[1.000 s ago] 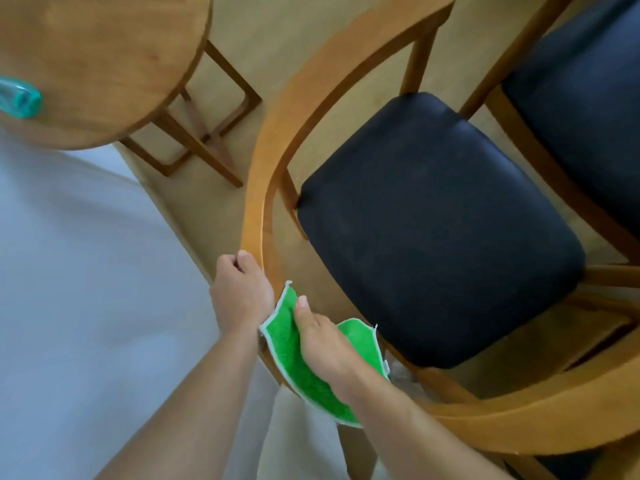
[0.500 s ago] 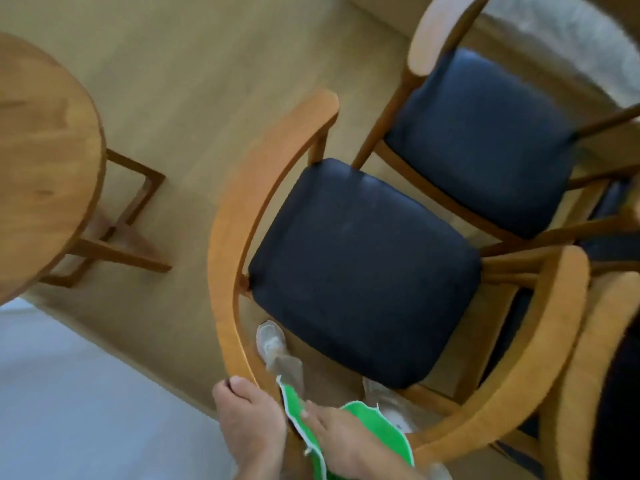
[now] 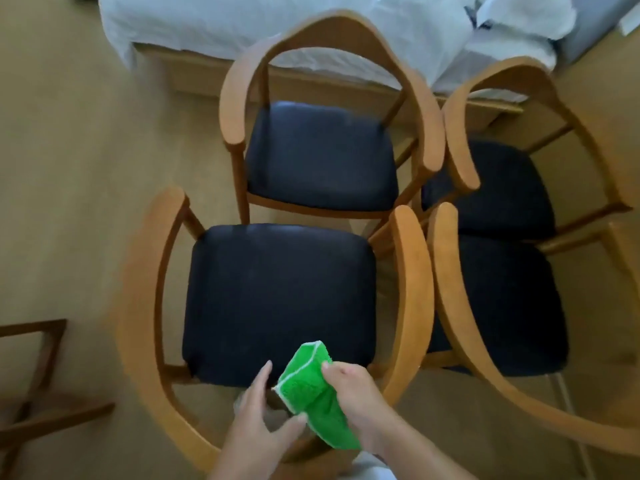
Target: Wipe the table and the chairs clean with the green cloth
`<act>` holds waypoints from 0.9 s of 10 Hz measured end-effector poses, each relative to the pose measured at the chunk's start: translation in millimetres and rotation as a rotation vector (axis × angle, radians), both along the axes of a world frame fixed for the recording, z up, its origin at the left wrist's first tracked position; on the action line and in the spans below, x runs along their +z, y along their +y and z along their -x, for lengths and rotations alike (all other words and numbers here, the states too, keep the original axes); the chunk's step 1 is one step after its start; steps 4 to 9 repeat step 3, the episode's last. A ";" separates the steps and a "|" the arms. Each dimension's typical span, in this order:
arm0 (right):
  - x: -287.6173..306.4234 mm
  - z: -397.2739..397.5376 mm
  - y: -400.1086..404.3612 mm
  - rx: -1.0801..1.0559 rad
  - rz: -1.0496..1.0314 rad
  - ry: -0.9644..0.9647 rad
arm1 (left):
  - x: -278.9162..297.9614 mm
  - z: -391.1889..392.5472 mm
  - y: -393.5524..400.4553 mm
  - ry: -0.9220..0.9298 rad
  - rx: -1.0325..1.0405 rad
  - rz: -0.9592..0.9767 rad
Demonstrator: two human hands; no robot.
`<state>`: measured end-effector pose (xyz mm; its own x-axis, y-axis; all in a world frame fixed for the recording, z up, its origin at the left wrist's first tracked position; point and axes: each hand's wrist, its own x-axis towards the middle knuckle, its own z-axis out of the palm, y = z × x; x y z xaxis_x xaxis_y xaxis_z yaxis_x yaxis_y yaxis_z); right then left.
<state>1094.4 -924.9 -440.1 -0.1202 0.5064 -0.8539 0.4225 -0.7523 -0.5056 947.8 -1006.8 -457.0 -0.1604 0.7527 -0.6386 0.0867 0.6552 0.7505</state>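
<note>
The green cloth [image 3: 309,393], edged in white, is folded and held over the back rail of the nearest chair [image 3: 138,289], a curved wooden armchair with a dark seat [image 3: 277,292]. My right hand [image 3: 356,396] grips the cloth from the right. My left hand [image 3: 256,420] sits just left of the cloth with fingers spread, its thumb touching the cloth's lower edge. The table top is out of view; only its wooden legs [image 3: 38,386] show at the lower left.
Three more matching chairs crowd in: one behind [image 3: 322,154], two at the right [image 3: 491,188] [image 3: 498,306], armrests almost touching. A bed with pale sheets [image 3: 277,32] runs along the top. Bare wooden floor [image 3: 69,168] lies to the left.
The view has swung right, off the table and onto the chairs. My left hand has let go of the chair rail and opened. The cloth has come up, folded, over the seat's near edge.
</note>
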 end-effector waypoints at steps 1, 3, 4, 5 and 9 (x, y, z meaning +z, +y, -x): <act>32.2 -9.9 5.8 -0.172 0.065 0.259 | 16.0 -30.5 19.2 -0.052 -0.188 -0.180; 81.4 -63.1 18.2 0.094 -0.118 0.109 | 35.0 -39.6 33.9 0.328 -0.260 -0.039; 81.4 -63.1 18.2 0.094 -0.118 0.109 | 35.0 -39.6 33.9 0.328 -0.260 -0.039; 81.4 -63.1 18.2 0.094 -0.118 0.109 | 35.0 -39.6 33.9 0.328 -0.260 -0.039; 81.4 -63.1 18.2 0.094 -0.118 0.109 | 35.0 -39.6 33.9 0.328 -0.260 -0.039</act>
